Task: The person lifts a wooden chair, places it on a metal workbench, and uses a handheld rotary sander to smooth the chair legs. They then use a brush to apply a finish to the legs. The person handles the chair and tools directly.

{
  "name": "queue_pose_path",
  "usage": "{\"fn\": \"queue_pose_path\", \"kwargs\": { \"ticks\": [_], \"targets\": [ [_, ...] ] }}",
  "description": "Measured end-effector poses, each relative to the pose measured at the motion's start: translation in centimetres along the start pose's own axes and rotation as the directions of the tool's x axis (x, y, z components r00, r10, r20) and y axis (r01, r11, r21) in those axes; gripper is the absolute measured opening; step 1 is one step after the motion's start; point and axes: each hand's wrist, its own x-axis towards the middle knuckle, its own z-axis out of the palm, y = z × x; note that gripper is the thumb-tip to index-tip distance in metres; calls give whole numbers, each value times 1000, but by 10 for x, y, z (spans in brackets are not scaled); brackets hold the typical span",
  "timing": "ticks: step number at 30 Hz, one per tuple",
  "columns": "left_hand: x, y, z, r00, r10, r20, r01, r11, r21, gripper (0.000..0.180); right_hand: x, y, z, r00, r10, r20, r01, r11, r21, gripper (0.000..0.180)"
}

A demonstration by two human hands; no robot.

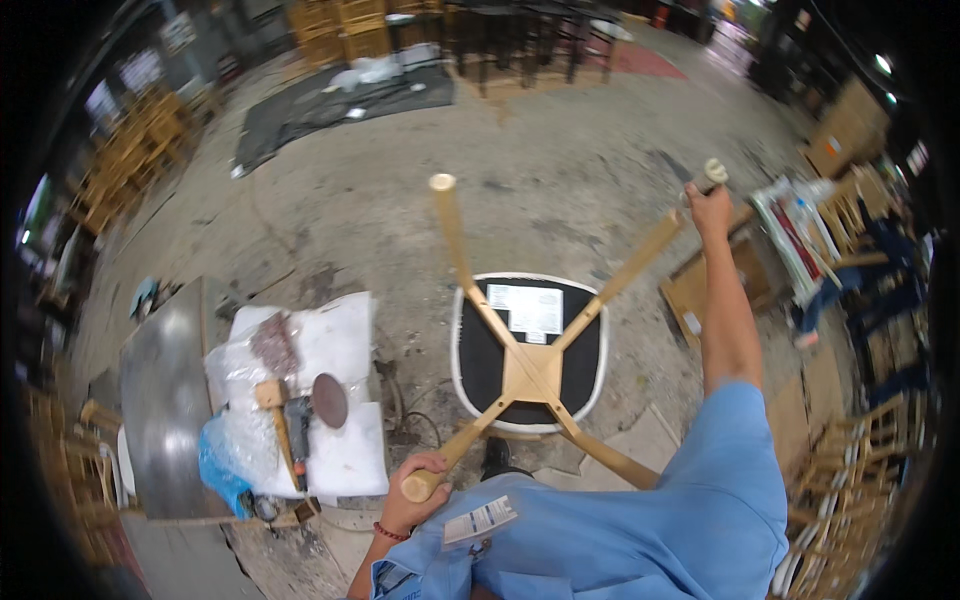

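Note:
A wooden chair stands upside down before me, its black seat underside with a white rim facing up. Its light wood legs splay outward from a central block. My left hand is wrapped round the near left leg, close to its end. With my arm stretched out, my right hand is closed round a short pale cylinder at the tip of the far right leg. Whether that cylinder is separate from the leg, I cannot tell. A paper label lies on the seat underside.
On the left, a metal-topped table bears white foam sheets, a wooden mallet, a sander with a round brown disc and blue plastic. Cardboard boxes stand at right; stacked chairs line the sides.

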Motion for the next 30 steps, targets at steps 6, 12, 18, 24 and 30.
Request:
{"fn": "queue_pose_path", "kwargs": {
  "ticks": [6, 12, 18, 24, 30],
  "targets": [
    [-6, 3, 2, 998, -53, -44, 51, 998, -39, 32, -85, -210, 105, 874, -261, 410, 127, 937, 327, 45],
    [-11, 6, 2, 994, -100, -45, 99, 995, -21, 32, -138, -320, 164, 769, -415, 486, 138, 850, 508, 51],
    [-10, 2, 2, 995, -94, -19, 94, 995, -28, 31, -99, -298, 199, 847, -400, 350, 257, 885, 389, 52],
    [-10, 3, 3, 996, -86, -24, 84, 994, -73, 30, -133, -307, 166, 787, -412, 459, 242, 891, 384, 50],
    [-8, 0, 1, 998, -59, -8, 58, 996, -65, 30, -118, -294, 172, 842, -372, 391, 163, 866, 473, 49]
  ]
}}
